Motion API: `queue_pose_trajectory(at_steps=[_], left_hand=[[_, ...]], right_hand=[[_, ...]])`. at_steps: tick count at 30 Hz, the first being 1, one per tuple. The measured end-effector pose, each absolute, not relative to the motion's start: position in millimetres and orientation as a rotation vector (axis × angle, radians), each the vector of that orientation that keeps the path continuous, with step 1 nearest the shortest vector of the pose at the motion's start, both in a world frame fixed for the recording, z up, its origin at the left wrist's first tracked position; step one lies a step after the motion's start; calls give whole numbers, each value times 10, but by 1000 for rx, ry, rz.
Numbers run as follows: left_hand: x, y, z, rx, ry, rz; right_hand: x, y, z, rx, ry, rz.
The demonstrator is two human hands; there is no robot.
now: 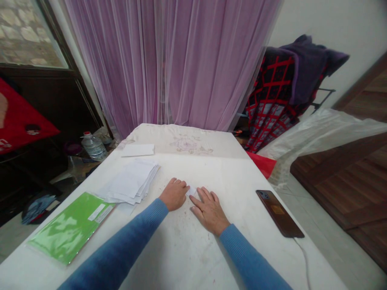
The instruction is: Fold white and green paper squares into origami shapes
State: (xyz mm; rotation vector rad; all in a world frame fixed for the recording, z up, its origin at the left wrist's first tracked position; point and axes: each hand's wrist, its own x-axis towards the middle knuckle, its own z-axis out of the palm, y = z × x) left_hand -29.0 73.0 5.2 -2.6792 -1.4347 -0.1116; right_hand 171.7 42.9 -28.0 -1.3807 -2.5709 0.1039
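While your left hand (175,194) touches the small white paper slip (191,191) mid-frame (can't tell if it's pinched), your right hand (210,211) lies flat against it, fingers spread. Messy-edged paper stack (130,181) center left, glossy green packet (71,225) lower left. You've got room across the floral cloth (226,171) toward the phone (278,213), near the table's right edge.

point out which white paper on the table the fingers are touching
The small white piece between the left hand and the right hand; it is far smaller than the sheets stacked loosely to the left, which neither hand touches.
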Motion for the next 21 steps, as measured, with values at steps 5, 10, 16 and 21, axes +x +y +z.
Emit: queue_pose_trajectory(at_steps=[5,10,16,21], left_hand=[[-211,776,100,-2617,-1659,-108],[-194,741,61,-2526,-1762,-162],[-285,569,-22,-2490,-1690,-233],[-410,381,-10,-2511,-1628,-174]], right_hand=[[1703,423,-251,-1399,-2570,129],[1684,405,-226,-1415,-2560,132],[1677,409,-242,-1429,-2543,136],[1658,403,-239,-1429,-2515,142]])
